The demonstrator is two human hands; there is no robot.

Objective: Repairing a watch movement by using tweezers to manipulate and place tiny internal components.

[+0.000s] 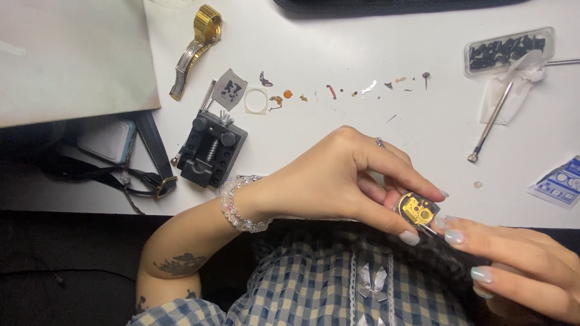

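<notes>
Fingers (pixel 417 236) of my left hand (pixel 338 178) pinch the gold watch movement (pixel 417 210); my right hand (pixel 519 265) grips a thin tool (pixel 430 230) against it, blue-white packet (pixel 559 183) at right.

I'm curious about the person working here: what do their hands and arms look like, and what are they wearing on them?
Both arms are bare. The left hand has a ring and a clear beaded bracelet at the wrist, with dark tattoos on the forearm. The right hand shows long, pale glossy nails, as does the left.
</notes>
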